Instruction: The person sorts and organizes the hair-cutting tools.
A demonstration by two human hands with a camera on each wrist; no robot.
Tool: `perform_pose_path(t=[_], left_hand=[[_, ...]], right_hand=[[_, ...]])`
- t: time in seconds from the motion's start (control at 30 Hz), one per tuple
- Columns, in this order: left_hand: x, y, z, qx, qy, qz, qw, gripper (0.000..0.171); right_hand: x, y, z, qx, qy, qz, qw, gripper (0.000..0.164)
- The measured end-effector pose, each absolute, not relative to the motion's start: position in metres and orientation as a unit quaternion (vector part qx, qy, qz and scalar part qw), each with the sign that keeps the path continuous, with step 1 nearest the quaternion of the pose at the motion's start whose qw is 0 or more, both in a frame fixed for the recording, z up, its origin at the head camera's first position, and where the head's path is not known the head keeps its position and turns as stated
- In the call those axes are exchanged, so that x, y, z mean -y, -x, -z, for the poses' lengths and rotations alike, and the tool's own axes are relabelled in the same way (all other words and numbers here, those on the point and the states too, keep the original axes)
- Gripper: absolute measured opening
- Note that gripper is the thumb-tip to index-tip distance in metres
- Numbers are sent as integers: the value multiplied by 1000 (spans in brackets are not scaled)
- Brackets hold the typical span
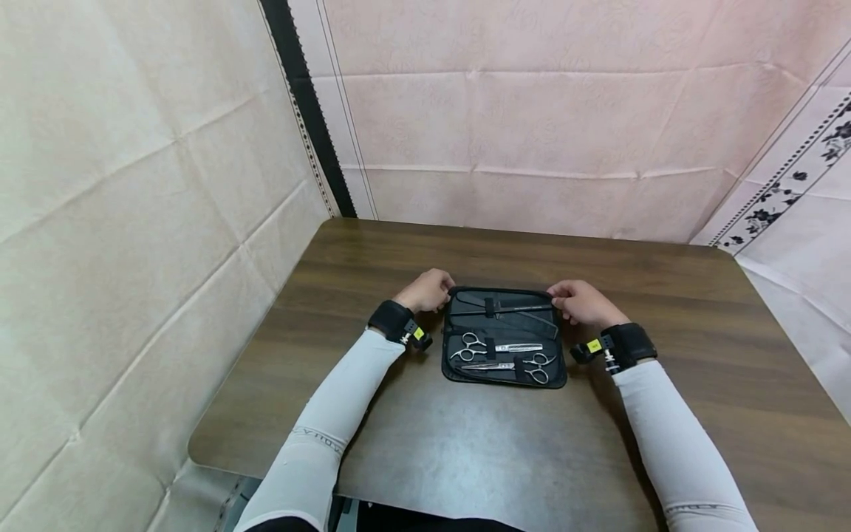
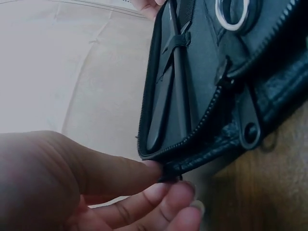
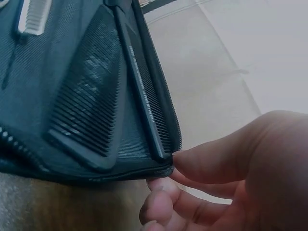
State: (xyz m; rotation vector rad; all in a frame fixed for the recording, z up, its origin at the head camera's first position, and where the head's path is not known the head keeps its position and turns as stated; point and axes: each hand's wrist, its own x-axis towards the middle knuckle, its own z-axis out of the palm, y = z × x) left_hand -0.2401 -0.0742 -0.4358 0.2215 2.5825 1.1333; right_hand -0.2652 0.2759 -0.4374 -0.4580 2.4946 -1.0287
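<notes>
Far left on my feed: pale creased cloth (image 1: 133, 222), dark stripe (image 1: 312, 111) running down at the corner. Then the brown wood-look table (image 1: 665, 281), which the head camera gives me from above.

Left arm next: white sleeve (image 1: 339, 428), black wrist strap (image 1: 391, 318) with a small camera. Left hand (image 1: 428, 290) has hold of the case's far left corner, closed down to a pinch, thumb above and fingers curled below; my left wrist view confirms thumb tip against the zip edge. A zip pull (image 2: 250, 122) sits just beside that corner.

Middle: black zip case (image 1: 465, 324), lying spread out on the table between the two hands. I can't tell whether its far edge is raised off the wood. Far half carries two dark combs, a wide comb (image 3: 86, 86) and a narrow comb (image 3: 140, 91), set at an angle to each other, under a strap loop (image 1: 489, 307). Near half carries two pairs of scissors: upper scissors (image 1: 512, 347), rings to the left, one blade toothed; lower scissors (image 1: 492, 366), reversed, rings to the right.

Right hand (image 1: 581, 301): same grip, far right corner, thumb over, fingers curled beneath, gap down to the case's thickness. Black strap (image 1: 631, 346), white right sleeve (image 1: 685, 451). Back cloth (image 1: 532, 125) pinkish; floral border (image 1: 764, 214) at far right.
</notes>
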Motion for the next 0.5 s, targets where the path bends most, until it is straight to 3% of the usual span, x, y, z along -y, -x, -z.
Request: perform_pose_path(t=[0.5], left_hand=[[73,239,430,-902,-91,-413,86,22]], right_hand=[[-280,260,425,-874,163,423,173,30]])
